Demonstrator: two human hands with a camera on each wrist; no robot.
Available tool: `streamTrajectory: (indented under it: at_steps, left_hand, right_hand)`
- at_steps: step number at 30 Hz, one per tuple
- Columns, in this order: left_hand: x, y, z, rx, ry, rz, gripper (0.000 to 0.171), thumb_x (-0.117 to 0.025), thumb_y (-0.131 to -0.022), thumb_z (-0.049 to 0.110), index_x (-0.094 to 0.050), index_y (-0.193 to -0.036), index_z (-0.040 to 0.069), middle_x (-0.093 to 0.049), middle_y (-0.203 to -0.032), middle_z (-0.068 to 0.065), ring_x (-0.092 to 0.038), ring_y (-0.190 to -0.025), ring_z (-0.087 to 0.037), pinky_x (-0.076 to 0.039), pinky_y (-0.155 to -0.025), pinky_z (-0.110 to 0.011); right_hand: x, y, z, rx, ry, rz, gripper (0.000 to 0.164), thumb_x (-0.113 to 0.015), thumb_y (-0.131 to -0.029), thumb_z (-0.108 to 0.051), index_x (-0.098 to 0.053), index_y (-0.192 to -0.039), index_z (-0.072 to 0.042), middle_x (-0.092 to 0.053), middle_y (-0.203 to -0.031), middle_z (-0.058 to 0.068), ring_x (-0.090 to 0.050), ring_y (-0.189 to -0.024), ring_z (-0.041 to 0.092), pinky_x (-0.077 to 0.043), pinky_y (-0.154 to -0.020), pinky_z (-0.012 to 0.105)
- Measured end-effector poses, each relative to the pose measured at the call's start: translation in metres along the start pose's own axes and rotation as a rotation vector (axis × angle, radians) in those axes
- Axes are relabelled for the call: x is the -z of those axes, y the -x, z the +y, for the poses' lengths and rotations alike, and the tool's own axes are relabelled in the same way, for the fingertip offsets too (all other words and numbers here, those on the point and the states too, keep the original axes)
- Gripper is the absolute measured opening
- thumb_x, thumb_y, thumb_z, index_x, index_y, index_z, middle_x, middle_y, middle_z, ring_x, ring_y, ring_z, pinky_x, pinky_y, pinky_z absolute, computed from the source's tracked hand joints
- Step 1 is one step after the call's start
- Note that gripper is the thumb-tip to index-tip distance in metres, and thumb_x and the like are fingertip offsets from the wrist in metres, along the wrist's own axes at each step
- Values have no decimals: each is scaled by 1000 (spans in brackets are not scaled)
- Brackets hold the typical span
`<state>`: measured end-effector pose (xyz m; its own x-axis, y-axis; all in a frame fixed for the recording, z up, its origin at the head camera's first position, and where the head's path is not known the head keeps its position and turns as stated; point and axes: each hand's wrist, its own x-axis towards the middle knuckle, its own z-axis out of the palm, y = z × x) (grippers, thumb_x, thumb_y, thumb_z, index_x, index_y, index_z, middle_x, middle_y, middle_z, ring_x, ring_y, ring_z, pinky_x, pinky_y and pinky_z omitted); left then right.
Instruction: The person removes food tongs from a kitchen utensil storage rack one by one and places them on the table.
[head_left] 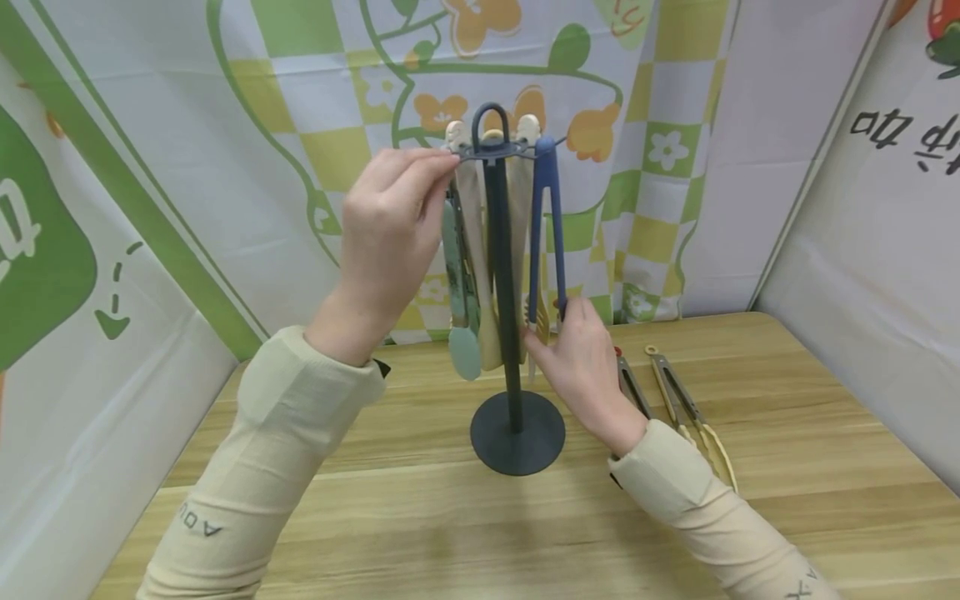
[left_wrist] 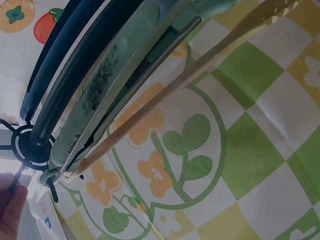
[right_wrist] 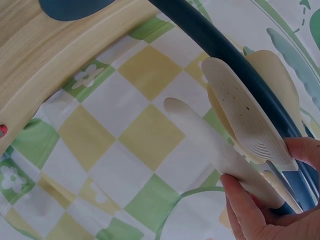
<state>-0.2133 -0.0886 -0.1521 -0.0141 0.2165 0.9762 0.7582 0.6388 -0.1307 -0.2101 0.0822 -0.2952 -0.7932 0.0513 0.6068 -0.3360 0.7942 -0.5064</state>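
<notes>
A dark utensil rack (head_left: pixel 504 275) with a round base and a looped top stands on the table. At its top, my left hand (head_left: pixel 397 225) pinches the end of a hook, also seen in the left wrist view. Blue tongs (head_left: pixel 558 225) hang from the rack's right side, and my right hand (head_left: pixel 585 367) grips them low down. The right wrist view shows thumb and fingers at their cream tips (right_wrist: pixel 245 110). Green tongs (head_left: pixel 452 267) hang nearest my left hand. Behind the pole hang light wooden-looking utensils (head_left: pixel 487 333), partly hidden.
On the table (head_left: pixel 390 517), right of the rack, lie tongs with yellow tips (head_left: pixel 675 387). Another pair of tongs (head_left: pixel 633 385) with a red end is partly covered by my right hand. A patterned curtain (head_left: pixel 315 167) hangs close behind the rack, with white walls at both sides.
</notes>
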Motion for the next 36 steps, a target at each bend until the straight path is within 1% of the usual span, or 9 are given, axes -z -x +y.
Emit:
streamTrajectory:
  at_steps: [3, 7, 10, 13, 21, 24, 28, 31, 36]
  left_hand:
    - [-1, 0, 0, -20, 8, 4, 11, -59, -85, -2, -67, -88, -7, -67, -89, -16, -61, -83, -28, -49, -78, -28]
    - [-3, -1, 1, -26, 22, 14, 12, -63, -83, -1, -67, -92, -7, -66, -94, -16, -60, -88, -28, -47, -84, -27]
    - [-4, -2, 3, -32, 41, 26, 14, -63, -83, 3, -67, -94, -6, -66, -96, -16, -60, -90, -29, -47, -85, -28]
    - [-5, -4, 4, -52, 50, 29, 15, -63, -84, 4, -66, -94, -6, -66, -96, -17, -59, -90, -29, -46, -87, -28]
    - [-9, -5, 7, -116, 32, 4, 16, -62, -84, 3, -67, -97, -6, -66, -97, -16, -59, -92, -29, -45, -90, -26]
    - [-9, -4, 8, -139, 11, -26, 17, -62, -85, 4, -66, -98, -6, -66, -97, -16, -59, -93, -30, -45, -92, -26]
    - [-9, -4, 9, -146, -10, -58, 18, -61, -86, 4, -66, -100, -5, -67, -97, -16, -59, -94, -29, -43, -94, -26]
    - [-9, -3, 9, -145, -3, -54, 18, -61, -86, 4, -66, -99, -6, -67, -97, -16, -60, -93, -29, -43, -94, -26]
    - [-10, -4, 11, -154, 42, -43, 17, -57, -88, 5, -66, -98, -6, -67, -94, -17, -61, -90, -29, -44, -93, -25]
  right_hand:
    - [0, 0, 1, 5, -1, 11, 35, -71, -75, -24, -51, -87, 2, -49, -78, 11, -47, -59, 25, -40, -49, 33]
    - [0, 0, 2, 16, 2, 25, 35, -72, -74, -23, -50, -86, 2, -48, -76, 11, -46, -58, 25, -40, -48, 33]
    - [0, 0, 2, 26, 2, 32, 35, -73, -74, -23, -50, -85, 2, -48, -76, 11, -46, -58, 25, -40, -47, 33]
    - [1, 0, 2, 30, 2, 34, 36, -73, -74, -23, -51, -85, 2, -48, -75, 11, -46, -57, 25, -40, -47, 33]
    - [1, -1, 3, 21, 7, 37, 33, -72, -74, -22, -52, -85, 2, -49, -76, 11, -48, -57, 25, -41, -46, 32]
    - [1, -1, 2, 21, 10, 40, 34, -73, -74, -22, -52, -85, 3, -49, -76, 11, -48, -57, 25, -41, -46, 32]
    - [1, 0, 2, 19, 14, 36, 35, -73, -74, -23, -52, -86, 3, -49, -76, 11, -48, -57, 24, -41, -46, 32]
    - [2, 0, 1, 21, 17, 41, 35, -73, -74, -23, -52, -85, 2, -49, -75, 11, -47, -57, 24, -40, -45, 32]
    - [2, 1, 1, 33, 15, 61, 35, -74, -73, -22, -51, -85, 2, -50, -75, 11, -48, -58, 25, -41, -46, 33]
